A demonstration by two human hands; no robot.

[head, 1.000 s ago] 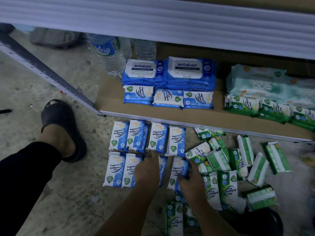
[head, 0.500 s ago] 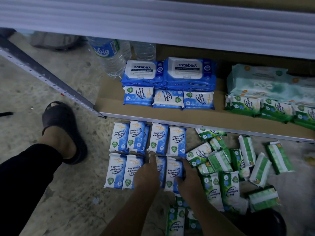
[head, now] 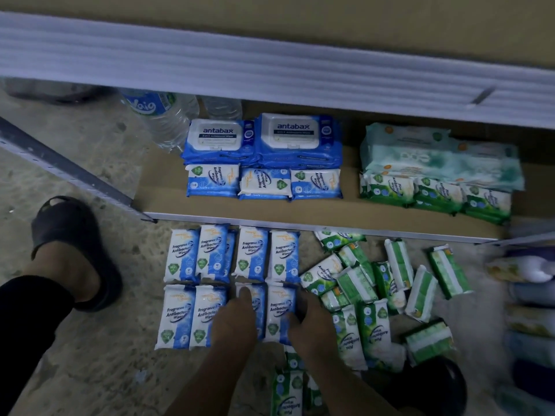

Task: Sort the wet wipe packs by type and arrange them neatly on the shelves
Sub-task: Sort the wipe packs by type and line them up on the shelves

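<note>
Blue packs (head: 183, 256) lie on the floor just in front of the shelf (head: 300, 213), right of a foot in a black sandal (head: 69, 235). They form two rows of four, with a sliver of a ninth tucked into the row nearer the shelf. In the row farther from the shelf, the left grip (head: 237, 322) rests flat on the third pack (head: 258, 298), fingers straight. The right grip (head: 309, 322) holds the fourth pack (head: 279, 307), thumb on its face and fingers curled at its right edge.

At the shelf's left rear stand two bottles (head: 162, 115). On the shelf come two antabax stacks (head: 292, 136), with three small blue packs (head: 264, 183) in a row before them. Farther right is one pale-green stack (head: 435, 157) fronted by three green packs (head: 435, 190).

On the floor before the shelf's right half sprawls a green heap (head: 357, 283) of at least a dozen packs, too overlapped for a sure count.
</note>
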